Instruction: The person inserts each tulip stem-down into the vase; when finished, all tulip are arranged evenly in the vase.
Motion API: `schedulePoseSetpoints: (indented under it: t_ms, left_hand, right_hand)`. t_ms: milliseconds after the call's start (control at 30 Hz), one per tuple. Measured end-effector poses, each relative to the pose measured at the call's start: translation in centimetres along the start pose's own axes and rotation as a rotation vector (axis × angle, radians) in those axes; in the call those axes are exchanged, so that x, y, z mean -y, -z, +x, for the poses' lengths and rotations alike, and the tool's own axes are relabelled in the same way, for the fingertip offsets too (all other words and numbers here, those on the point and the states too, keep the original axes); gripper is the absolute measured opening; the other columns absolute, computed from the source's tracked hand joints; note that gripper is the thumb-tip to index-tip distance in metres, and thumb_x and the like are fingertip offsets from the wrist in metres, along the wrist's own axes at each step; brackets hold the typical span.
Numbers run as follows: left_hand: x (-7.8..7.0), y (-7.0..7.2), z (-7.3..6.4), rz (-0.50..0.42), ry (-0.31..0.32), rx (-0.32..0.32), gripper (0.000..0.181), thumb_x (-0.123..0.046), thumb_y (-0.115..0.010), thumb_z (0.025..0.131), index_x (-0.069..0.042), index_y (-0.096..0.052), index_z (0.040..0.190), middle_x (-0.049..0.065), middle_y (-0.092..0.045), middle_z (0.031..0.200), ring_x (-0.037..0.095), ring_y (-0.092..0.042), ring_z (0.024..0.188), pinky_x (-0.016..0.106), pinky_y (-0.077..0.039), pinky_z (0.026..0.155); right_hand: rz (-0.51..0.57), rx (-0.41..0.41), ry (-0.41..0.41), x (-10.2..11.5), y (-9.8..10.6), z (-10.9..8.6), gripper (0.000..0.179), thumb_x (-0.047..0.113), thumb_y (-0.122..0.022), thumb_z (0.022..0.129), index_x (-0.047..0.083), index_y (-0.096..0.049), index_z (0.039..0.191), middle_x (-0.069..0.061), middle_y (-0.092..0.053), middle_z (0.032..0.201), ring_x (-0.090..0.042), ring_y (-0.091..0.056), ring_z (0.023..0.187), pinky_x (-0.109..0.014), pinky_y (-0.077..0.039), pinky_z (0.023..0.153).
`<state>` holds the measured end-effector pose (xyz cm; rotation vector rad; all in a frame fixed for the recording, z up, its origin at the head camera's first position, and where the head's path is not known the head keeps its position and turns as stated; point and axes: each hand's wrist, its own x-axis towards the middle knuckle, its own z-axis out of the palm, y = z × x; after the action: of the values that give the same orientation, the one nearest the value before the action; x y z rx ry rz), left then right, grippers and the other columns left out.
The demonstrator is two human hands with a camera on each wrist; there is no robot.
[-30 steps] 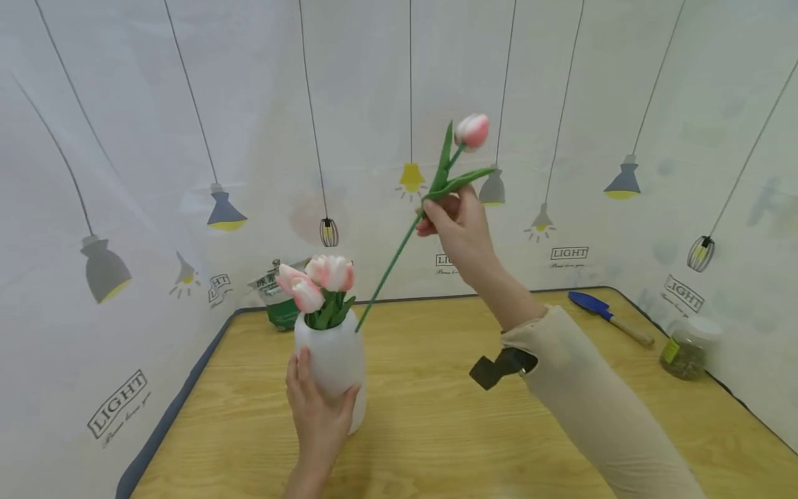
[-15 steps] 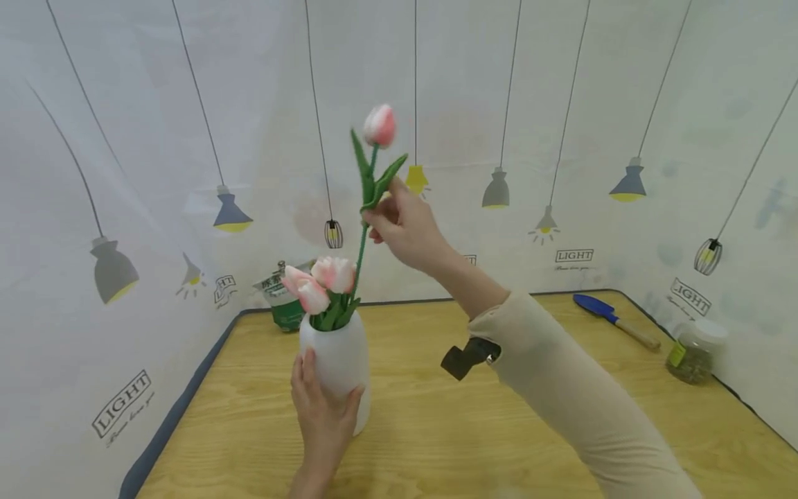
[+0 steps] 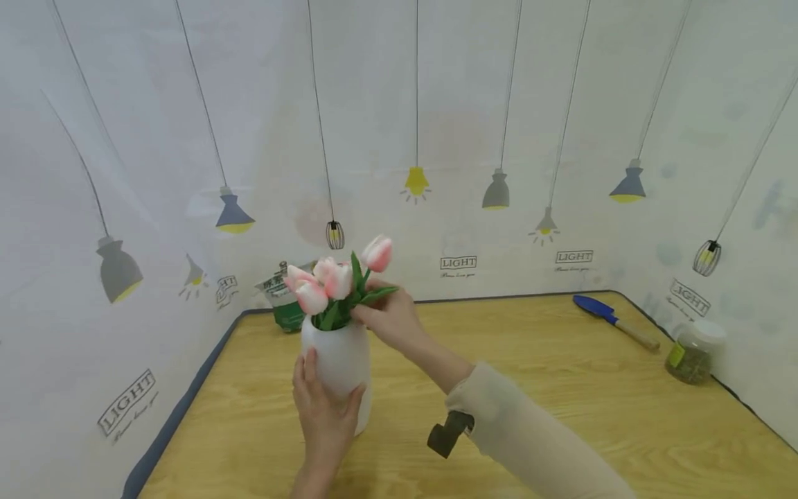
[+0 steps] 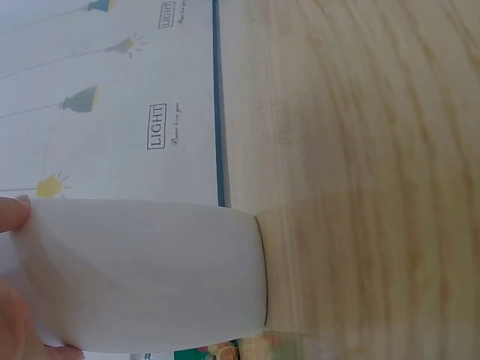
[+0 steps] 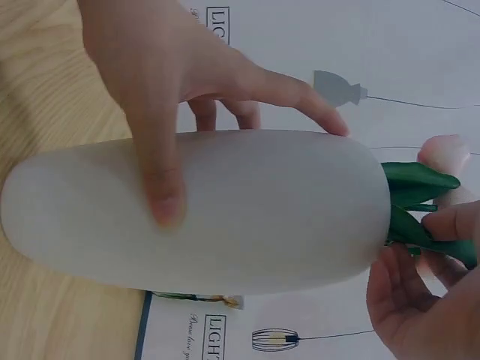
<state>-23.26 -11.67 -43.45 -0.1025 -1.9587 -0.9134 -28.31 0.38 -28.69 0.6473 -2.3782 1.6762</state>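
A white vase (image 3: 339,360) stands upright on the wooden table, steadied by my left hand (image 3: 325,412), whose fingers and thumb curve around its side. Several pink-and-white tulips (image 3: 312,298) with green leaves fill its mouth. At the rim, my right hand (image 3: 395,319) pinches the stem of one more tulip (image 3: 377,254), low by its leaves; the rest of that stem is hidden inside the vase. In the right wrist view, the thumb and fingers of the right hand (image 5: 431,292) close on green leaves (image 5: 420,184) beside the rim.
Behind the vase leans a green-and-white bag (image 3: 287,305). Toward the table's back right lies a blue trowel (image 3: 595,306) with a wooden handle, and near it a clear jar (image 3: 692,353) with a white lid. Lamp-printed fabric walls (image 3: 461,208) border the table (image 3: 499,416).
My right hand has carried the tulip left over the vase, then down, so its stem has gone into the mouth among the others. The left hand stays on the vase.
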Motion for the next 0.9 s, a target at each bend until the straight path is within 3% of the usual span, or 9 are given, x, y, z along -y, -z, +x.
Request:
schedulePoseSetpoints:
  t_ms: [67,200,300,400,533,667,767,900]
  left_hand:
    - [-0.1,-0.1,0.1,-0.012,-0.002,0.006,0.100,-0.014,-0.081,0.060,-0.010,-0.020,0.138,0.027,-0.027,0.132,0.048,-0.033,0.116,0.063,-0.037,0.082]
    - [-0.2,-0.2,0.2,-0.015,0.003,-0.001,0.100,-0.015,-0.081,0.059,-0.010,-0.020,0.138,0.028,-0.028,0.132,0.048,-0.033,0.116,0.064,-0.037,0.083]
    - [-0.4,-0.3,0.1,-0.013,0.015,-0.006,0.100,-0.016,-0.081,0.059,-0.011,-0.020,0.138,0.028,-0.029,0.131,0.048,-0.034,0.115,0.064,-0.037,0.082]
    - [-0.4,-0.4,0.0,-0.021,0.017,-0.007,0.100,-0.016,-0.081,0.059,-0.011,-0.021,0.138,0.028,-0.029,0.132,0.048,-0.034,0.115,0.063,-0.037,0.082]
    - [-0.5,-0.5,-0.1,-0.010,0.011,-0.015,0.101,-0.015,-0.082,0.057,-0.010,-0.021,0.138,0.029,-0.029,0.131,0.048,-0.034,0.115,0.063,-0.038,0.081]
    - [-0.5,-0.6,0.1,-0.005,0.011,-0.018,0.102,-0.015,-0.082,0.057,-0.010,-0.021,0.138,0.029,-0.029,0.130,0.048,-0.035,0.114,0.063,-0.038,0.081]
    - [-0.5,-0.5,0.3,-0.014,0.015,-0.001,0.101,-0.016,-0.082,0.058,-0.011,-0.020,0.138,0.028,-0.029,0.131,0.048,-0.034,0.115,0.063,-0.037,0.082]
    - [-0.4,-0.4,0.5,-0.021,0.013,0.022,0.101,-0.016,-0.082,0.058,-0.011,-0.019,0.138,0.028,-0.029,0.130,0.048,-0.034,0.115,0.063,-0.037,0.084]
  right_hand:
    - [-0.002,-0.034,-0.002,0.1,0.1,0.2,0.017,0.020,-0.062,0.076,0.008,-0.063,0.089,-0.008,-0.064,0.078,-0.011,-0.056,0.064,-0.023,-0.048,0.053]
    - [-0.084,-0.069,0.082,0.5,0.5,0.6,0.019,0.023,-0.063,0.080,0.005,-0.064,0.087,-0.008,-0.065,0.076,-0.011,-0.055,0.058,-0.022,-0.045,0.047]
    - [-0.127,-0.059,0.102,0.6,0.5,0.8,0.017,0.019,-0.062,0.080,0.003,-0.065,0.081,-0.008,-0.063,0.063,-0.009,-0.050,0.049,-0.020,-0.042,0.044]
    - [-0.124,-0.028,-0.017,0.4,0.4,0.8,0.016,0.019,-0.063,0.077,0.004,-0.067,0.078,-0.004,-0.060,0.060,-0.008,-0.047,0.051,-0.019,-0.040,0.046]
    - [-0.103,-0.015,-0.242,0.2,0.2,0.9,0.018,0.023,-0.068,0.070,0.006,-0.068,0.077,-0.002,-0.064,0.074,-0.013,-0.051,0.067,-0.023,-0.042,0.056]
    - [-0.102,0.003,-0.348,0.2,-0.1,1.1,0.026,0.027,-0.071,0.065,0.005,-0.066,0.078,-0.004,-0.063,0.082,-0.015,-0.052,0.075,-0.026,-0.044,0.062]
    - [-0.089,0.054,-0.296,-0.2,-0.1,0.7,0.031,0.030,-0.070,0.069,0.004,-0.065,0.085,-0.006,-0.063,0.088,-0.016,-0.054,0.080,-0.027,-0.047,0.064]
    - [-0.081,0.093,-0.107,-1.6,0.1,-0.9,0.038,0.037,-0.063,0.079,0.011,-0.061,0.107,-0.007,-0.061,0.106,-0.019,-0.056,0.092,-0.028,-0.049,0.069]
